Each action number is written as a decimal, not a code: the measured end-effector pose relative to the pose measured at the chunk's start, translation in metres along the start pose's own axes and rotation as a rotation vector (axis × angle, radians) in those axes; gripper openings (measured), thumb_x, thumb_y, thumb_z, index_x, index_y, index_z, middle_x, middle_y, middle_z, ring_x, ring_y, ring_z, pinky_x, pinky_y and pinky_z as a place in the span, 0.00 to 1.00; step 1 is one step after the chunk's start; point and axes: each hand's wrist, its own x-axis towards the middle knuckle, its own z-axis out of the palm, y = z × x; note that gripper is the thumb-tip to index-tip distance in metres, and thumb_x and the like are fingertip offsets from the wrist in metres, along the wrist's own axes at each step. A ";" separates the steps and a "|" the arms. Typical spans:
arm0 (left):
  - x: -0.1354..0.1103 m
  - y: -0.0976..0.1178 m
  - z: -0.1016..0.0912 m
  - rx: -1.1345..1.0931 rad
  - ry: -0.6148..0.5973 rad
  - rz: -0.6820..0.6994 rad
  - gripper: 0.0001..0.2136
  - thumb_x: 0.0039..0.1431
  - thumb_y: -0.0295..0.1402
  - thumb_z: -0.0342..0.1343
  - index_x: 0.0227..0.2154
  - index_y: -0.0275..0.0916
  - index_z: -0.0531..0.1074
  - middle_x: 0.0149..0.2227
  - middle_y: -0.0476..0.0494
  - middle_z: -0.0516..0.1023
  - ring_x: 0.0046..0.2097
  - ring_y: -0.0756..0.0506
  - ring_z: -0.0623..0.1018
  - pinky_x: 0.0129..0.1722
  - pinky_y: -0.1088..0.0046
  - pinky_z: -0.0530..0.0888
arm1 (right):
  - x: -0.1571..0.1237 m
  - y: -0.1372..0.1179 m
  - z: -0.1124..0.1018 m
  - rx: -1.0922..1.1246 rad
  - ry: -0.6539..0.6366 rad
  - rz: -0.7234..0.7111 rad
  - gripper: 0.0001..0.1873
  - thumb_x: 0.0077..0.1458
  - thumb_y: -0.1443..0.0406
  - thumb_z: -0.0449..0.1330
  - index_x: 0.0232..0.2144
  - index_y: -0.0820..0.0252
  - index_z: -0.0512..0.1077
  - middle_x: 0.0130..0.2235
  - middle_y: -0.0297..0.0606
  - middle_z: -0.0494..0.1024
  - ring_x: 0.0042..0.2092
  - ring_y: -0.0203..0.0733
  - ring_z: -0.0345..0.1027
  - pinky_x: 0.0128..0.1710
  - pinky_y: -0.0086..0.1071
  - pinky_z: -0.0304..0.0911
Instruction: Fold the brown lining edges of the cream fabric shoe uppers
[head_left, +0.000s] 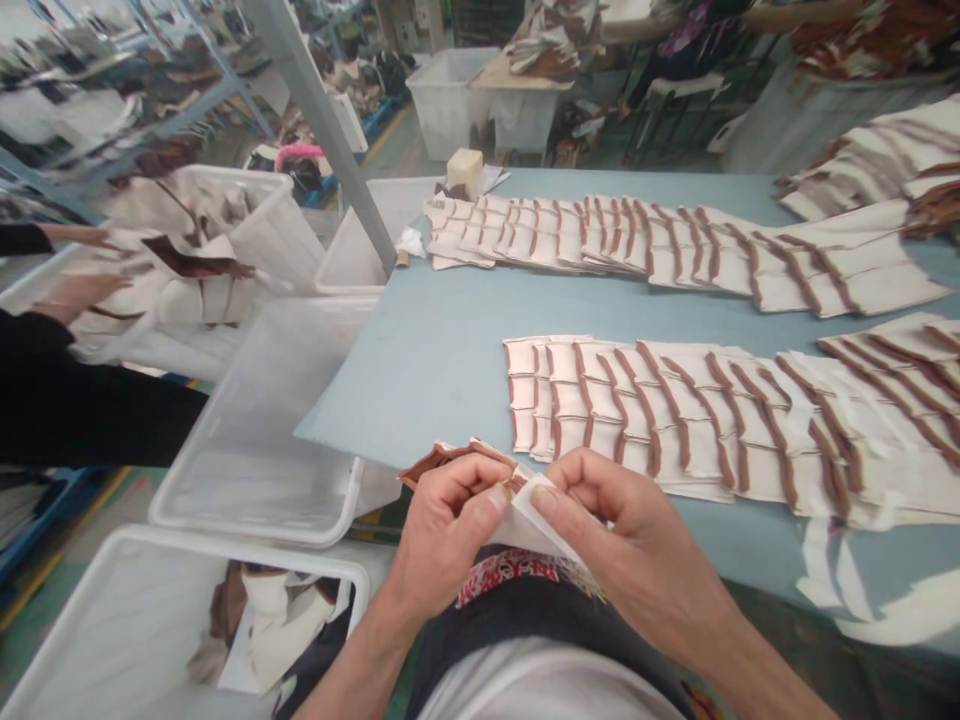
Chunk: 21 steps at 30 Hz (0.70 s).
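Here the cream piece (450, 460) with its brown trim is held just over the near edge of the counter (435, 350), close to the person's body, and a white backing sheet (529, 530) shows under it.

The risks, as I judge them, are small but real. The sheet looks thin, so a pull at a bad angle could tear it and leave a part stuck on the piece. A hard pinch could also crease the soft material. The piece hangs over the gap between counter and body, so if one grip slips it may drop to the floor rather than onto the counter.

The left hand (442, 530) has its grip closed, thumb against bent fingers, on the cream piece. The right hand (615, 520) has its grip closed too, thumb and fingertips pinched on the corner of the white backing sheet. The two grips almost touch each other.

Beyond the hands, a near row (675, 420) of similar pieces lies overlapped on the counter, and a far row (637, 240) lies behind it. To the left a clear bin (262, 430) stands beside the counter, and a second bin (150, 620) below holds scraps. A co-worker's hand (75, 295) is at another bin, well apart.
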 end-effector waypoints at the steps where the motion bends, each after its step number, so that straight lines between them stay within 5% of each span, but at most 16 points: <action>1: -0.001 0.000 0.000 -0.006 -0.002 -0.004 0.13 0.62 0.41 0.61 0.32 0.34 0.79 0.31 0.44 0.77 0.31 0.49 0.70 0.30 0.76 0.66 | 0.000 0.000 0.000 -0.006 -0.001 0.001 0.18 0.61 0.50 0.58 0.28 0.56 0.65 0.20 0.26 0.64 0.22 0.33 0.54 0.21 0.26 0.50; 21: -0.014 -0.009 -0.001 0.005 0.024 0.008 0.11 0.63 0.38 0.60 0.33 0.35 0.82 0.34 0.43 0.80 0.35 0.46 0.73 0.37 0.73 0.69 | -0.006 0.006 0.006 -0.230 0.071 -0.098 0.16 0.61 0.52 0.56 0.27 0.54 0.67 0.19 0.28 0.65 0.22 0.36 0.57 0.21 0.28 0.49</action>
